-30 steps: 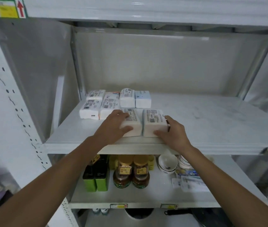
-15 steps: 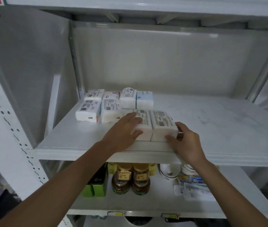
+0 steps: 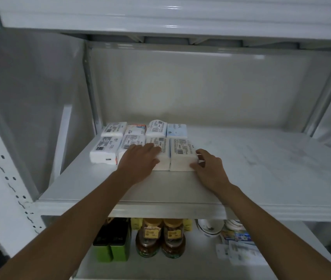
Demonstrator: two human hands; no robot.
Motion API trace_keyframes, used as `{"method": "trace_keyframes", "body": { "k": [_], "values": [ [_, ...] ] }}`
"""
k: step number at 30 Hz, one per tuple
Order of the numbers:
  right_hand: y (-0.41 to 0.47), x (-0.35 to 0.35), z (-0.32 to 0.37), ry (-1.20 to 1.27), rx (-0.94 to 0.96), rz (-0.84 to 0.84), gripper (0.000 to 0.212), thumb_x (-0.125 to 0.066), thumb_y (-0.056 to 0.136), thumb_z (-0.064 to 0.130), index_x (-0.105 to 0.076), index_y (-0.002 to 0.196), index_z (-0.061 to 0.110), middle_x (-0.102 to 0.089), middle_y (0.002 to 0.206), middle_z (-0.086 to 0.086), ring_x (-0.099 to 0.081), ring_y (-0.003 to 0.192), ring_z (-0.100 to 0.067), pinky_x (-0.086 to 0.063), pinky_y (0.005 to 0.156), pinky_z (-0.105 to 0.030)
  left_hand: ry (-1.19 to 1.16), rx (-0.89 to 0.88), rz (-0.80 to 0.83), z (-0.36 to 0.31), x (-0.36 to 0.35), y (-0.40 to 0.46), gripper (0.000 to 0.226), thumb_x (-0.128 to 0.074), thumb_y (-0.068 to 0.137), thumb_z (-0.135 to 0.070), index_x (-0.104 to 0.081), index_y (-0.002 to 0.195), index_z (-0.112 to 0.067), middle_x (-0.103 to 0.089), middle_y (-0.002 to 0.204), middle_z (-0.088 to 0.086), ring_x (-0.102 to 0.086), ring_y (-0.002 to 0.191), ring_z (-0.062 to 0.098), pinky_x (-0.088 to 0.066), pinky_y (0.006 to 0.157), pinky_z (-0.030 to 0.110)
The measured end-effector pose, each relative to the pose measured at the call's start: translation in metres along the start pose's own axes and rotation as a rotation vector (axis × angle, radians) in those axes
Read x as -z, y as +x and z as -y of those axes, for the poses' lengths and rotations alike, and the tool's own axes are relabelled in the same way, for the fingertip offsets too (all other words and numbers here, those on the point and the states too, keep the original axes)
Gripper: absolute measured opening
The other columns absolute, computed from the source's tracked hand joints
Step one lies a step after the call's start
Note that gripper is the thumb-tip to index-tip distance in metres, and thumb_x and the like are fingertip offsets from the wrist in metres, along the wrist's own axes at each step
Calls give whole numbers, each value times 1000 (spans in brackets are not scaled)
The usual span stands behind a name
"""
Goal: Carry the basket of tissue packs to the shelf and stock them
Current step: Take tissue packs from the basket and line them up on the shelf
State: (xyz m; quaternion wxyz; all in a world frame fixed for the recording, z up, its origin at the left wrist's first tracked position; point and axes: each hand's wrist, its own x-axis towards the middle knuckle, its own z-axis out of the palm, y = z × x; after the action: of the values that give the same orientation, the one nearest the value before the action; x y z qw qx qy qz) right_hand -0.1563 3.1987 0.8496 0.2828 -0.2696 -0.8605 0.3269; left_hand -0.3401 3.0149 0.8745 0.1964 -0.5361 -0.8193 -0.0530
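Several white tissue packs lie in two rows at the left of the grey shelf board [image 3: 261, 170]. In the front row the third tissue pack [image 3: 163, 152] lies under my left hand [image 3: 139, 162], whose fingers lie flat across its top. The rightmost front pack [image 3: 182, 154] is touched at its right near corner by my right hand [image 3: 209, 170], thumb at its front face and fingers curved at its side. A light blue pack [image 3: 176, 130] stands at the right end of the back row. No basket is in view.
The shelf's right half is bare board. Below are two green tins [image 3: 111, 247], two amber jars [image 3: 160, 239], white bowls [image 3: 211, 227] and flat packets [image 3: 239, 247]. The upper shelf edge [image 3: 160, 15] hangs overhead. A perforated upright [image 3: 5, 178] stands at left.
Both hands have pushed the two front packs back and to the left, into line against the back row. The camera has moved closer to the shelf.
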Motion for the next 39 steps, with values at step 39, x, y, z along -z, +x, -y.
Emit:
{"method": "trace_keyframes", "body": {
  "k": [39],
  "values": [
    [-248, -151, -55, -481, 314, 322, 65, -63, 80, 60, -62, 132, 20, -61, 132, -6, -56, 120, -33, -49, 94, -46, -294, 61, 194, -55, -84, -293, 57, -65, 94, -43, -58, 140, -10, -58, 141, 15, -53, 131, 33, -41, 108, 42]
  ]
}}
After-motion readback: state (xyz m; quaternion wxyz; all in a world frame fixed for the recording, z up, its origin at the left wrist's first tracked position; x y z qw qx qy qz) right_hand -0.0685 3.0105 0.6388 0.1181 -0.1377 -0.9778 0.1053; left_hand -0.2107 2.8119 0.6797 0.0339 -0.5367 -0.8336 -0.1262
